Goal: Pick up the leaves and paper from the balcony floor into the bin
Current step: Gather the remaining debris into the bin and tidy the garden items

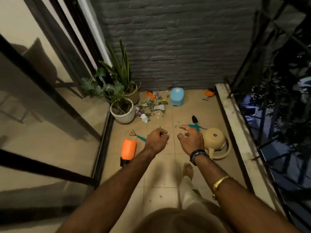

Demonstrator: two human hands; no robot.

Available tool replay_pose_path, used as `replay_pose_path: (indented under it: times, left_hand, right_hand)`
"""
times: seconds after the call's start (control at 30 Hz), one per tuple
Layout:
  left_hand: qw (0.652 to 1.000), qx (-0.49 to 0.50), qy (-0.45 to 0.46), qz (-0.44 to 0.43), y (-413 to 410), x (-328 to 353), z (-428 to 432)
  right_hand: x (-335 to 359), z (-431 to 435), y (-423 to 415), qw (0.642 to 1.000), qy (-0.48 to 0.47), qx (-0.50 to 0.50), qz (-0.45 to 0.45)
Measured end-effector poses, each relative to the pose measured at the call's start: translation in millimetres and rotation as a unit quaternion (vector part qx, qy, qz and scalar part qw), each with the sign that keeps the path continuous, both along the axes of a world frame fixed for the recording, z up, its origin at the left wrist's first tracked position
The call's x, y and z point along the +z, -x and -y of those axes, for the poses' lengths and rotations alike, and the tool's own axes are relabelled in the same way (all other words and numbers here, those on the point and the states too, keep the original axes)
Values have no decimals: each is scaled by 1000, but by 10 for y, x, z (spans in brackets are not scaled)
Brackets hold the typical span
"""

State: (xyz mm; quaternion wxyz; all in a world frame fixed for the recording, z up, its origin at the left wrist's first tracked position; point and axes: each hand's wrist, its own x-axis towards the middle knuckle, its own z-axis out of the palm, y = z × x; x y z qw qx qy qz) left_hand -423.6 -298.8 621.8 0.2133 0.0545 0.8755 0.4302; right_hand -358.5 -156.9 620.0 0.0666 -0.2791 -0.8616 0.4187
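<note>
A pile of leaves, petals and white paper scraps (149, 107) lies on the tiled floor beside the white pot. A light blue bin (176, 96) stands just right of it, against the brick wall. Small leaf bits are scattered over the tiles nearer to me. Both my arms reach forward above the floor, well short of the pile. My left hand (156, 140) has its fingers curled in; whether it holds small bits is unclear. My right hand (190, 138) hovers with fingers loosely bent and spread, holding nothing.
Two potted plants (122, 113) stand at the left by the glass door. An orange bottle (128, 149), a teal hand rake (138, 136), teal pruners and a trowel (195, 123) and a beige watering can (215, 142) lie around my hands. A ledge and railing (235, 125) run along the right.
</note>
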Motion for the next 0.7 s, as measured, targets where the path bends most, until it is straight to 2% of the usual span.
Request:
replay_pose_path:
  times: [0.17,0.37,0.5,0.7]
  left_hand:
    - [1000,7,4,21,981,-144,-675]
    - [989,101,-59,87,2028,-112,-1393]
    - [982,122,-99,104,2714,-112,-1674]
    - [971,174,-102,130,3864,-531,-1872]
  right_hand:
    - [-151,-652,1016,1000,16,5,-3]
    - [-43,-1356,2240,999,8,44,22]
    - [-102,-1642,3030,997,9,72,29]
    - [-427,-1865,4252,992,24,105,63]
